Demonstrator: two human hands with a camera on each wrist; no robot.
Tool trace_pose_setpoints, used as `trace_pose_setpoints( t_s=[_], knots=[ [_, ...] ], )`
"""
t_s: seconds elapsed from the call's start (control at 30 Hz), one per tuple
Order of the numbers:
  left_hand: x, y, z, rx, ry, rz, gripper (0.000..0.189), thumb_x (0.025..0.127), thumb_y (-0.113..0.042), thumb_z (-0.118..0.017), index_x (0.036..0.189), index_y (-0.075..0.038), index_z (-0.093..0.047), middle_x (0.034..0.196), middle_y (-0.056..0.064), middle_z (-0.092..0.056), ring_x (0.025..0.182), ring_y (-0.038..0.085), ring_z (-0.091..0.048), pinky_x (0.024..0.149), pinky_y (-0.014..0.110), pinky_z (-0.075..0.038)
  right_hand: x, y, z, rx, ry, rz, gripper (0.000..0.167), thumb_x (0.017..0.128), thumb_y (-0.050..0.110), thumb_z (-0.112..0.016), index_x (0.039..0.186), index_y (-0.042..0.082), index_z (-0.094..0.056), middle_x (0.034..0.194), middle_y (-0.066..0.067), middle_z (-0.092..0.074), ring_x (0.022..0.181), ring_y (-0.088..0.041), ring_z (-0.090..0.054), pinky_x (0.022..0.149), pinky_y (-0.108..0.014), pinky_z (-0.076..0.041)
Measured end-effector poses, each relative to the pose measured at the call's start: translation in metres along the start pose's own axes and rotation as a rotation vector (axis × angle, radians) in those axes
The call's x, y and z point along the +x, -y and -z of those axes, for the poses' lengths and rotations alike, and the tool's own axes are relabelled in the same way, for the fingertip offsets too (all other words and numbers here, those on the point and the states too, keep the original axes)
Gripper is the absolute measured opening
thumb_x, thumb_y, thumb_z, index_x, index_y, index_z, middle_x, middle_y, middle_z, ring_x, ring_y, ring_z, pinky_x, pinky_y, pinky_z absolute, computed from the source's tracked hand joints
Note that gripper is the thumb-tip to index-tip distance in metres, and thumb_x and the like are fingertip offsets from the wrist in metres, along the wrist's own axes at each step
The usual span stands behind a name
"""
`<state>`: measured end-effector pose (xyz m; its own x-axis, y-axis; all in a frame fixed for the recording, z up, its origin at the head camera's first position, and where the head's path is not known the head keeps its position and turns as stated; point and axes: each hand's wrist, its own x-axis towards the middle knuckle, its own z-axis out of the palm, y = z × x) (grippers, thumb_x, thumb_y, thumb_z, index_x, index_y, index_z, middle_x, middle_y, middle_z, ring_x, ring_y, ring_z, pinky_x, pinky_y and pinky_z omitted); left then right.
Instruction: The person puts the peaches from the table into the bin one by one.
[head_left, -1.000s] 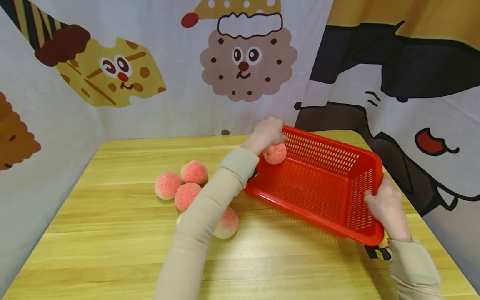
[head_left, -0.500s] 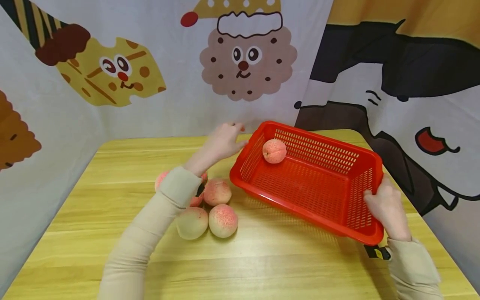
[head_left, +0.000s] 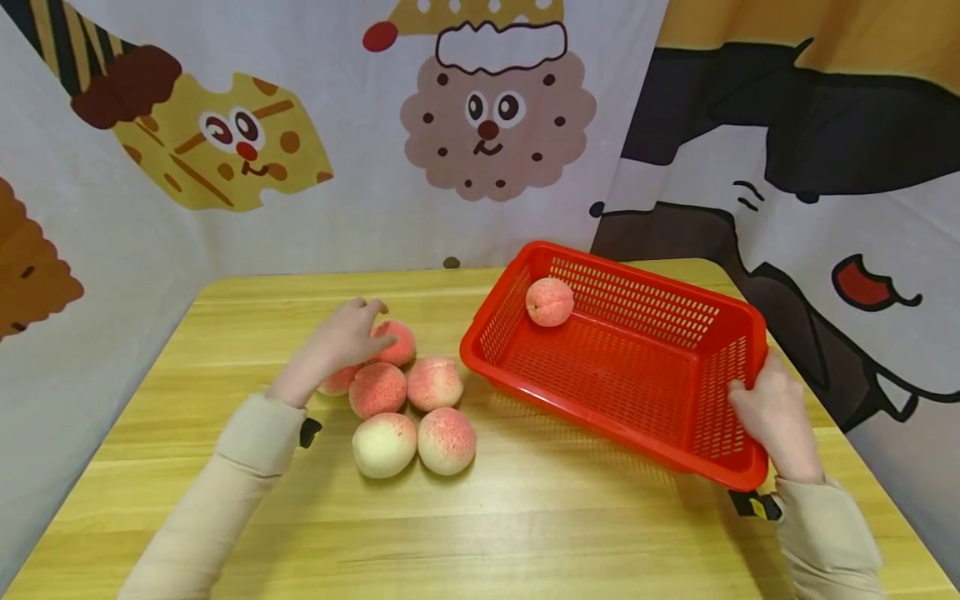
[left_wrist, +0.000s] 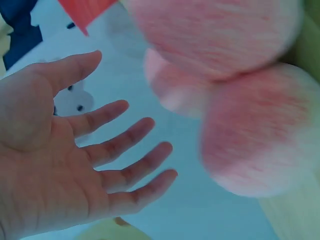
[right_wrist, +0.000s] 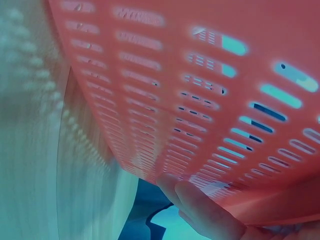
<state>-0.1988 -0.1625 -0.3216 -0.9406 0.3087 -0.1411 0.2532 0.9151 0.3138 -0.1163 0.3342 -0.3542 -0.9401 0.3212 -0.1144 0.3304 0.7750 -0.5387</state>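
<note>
table: pale yellow top with wood grain running crosswise, far corners rounded [head_left: 525,533].
peach group: six, set close together left of centre.
rear peaches: a pink one [head_left: 397,343]; left of it, another pink one, partly hidden in the head view [head_left: 337,383].
middle peaches: a deep pink one [head_left: 378,390]; to its right, a paler one with a pink blush [head_left: 435,384].
front peaches: a mostly cream one [head_left: 384,447]; just beside it on the right, a pink-and-cream one [head_left: 447,442].
basket: red, slotted, angled across the right side [head_left: 600,375]; full base contact cannot be confirmed.
shadow: slot-patterned, along the basket's near side.
</note>
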Motion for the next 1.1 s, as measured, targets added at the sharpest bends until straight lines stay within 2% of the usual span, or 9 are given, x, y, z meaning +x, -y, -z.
trace_pose_setpoints(
  t_s=[0.2,0.37,0.6,0.77,1.1],
  knots=[
    [-0.013,0.02,-0.008,-0.013,0.025,0.103,0.061,0.093,-0.034,-0.057,0.137,0.005,-0.041,0.132,0.035,-0.043,0.118,0.051,-0.046,0.094,0.06,-0.042,-0.001,-0.001,-0.002,0.006,-0.012,0.003,0.056,0.091,0.008,-0.047,0.135,-0.015,-0.02,0.11,-0.04,-0.045,0.071,-0.041,-0.064,0.05,-0.041,-0.055],
    [-0.016,0.035,-0.016,-0.066,0.058,0.151,0.07,0.092,-0.037,-0.056,0.141,0.008,-0.032,0.13,0.036,-0.042,0.114,0.05,-0.048,0.092,0.059,-0.043,-0.001,-0.001,-0.001,0.017,-0.004,0.0,0.057,0.091,0.009,-0.046,0.136,-0.015,-0.019,0.109,-0.04,-0.045,0.067,-0.037,-0.065,0.049,-0.04,-0.055],
    [-0.012,0.054,-0.028,-0.115,0.113,0.154,0.071,0.094,-0.041,-0.051,0.138,0.012,-0.033,0.134,0.042,-0.039,0.124,0.053,-0.04,0.098,0.06,-0.039,-0.001,-0.001,-0.002,0.017,0.004,-0.01,0.059,0.091,0.009,-0.047,0.137,-0.014,-0.017,0.11,-0.041,-0.046,0.067,-0.037,-0.066,0.049,-0.04,-0.055],
    [-0.01,0.063,-0.033,-0.177,0.117,0.166,0.068,0.093,-0.04,-0.053,0.132,0.013,-0.039,0.129,0.039,-0.046,0.119,0.05,-0.046,0.091,0.054,-0.046,0.001,-0.002,-0.002,0.022,0.007,-0.005,0.06,0.091,0.009,-0.047,0.138,-0.014,-0.016,0.111,-0.041,-0.045,0.069,-0.039,-0.066,0.049,-0.04,-0.055],
    [-0.006,0.065,-0.035,-0.213,0.088,0.19,0.064,0.089,-0.036,-0.057,0.129,0.012,-0.042,0.12,0.034,-0.052,0.107,0.042,-0.054,0.082,0.046,-0.049,0.001,-0.002,-0.001,0.02,0.004,0.004,0.062,0.091,0.009,-0.047,0.139,-0.014,-0.016,0.112,-0.04,-0.045,0.071,-0.04,-0.065,0.05,-0.04,-0.055]
  ],
)
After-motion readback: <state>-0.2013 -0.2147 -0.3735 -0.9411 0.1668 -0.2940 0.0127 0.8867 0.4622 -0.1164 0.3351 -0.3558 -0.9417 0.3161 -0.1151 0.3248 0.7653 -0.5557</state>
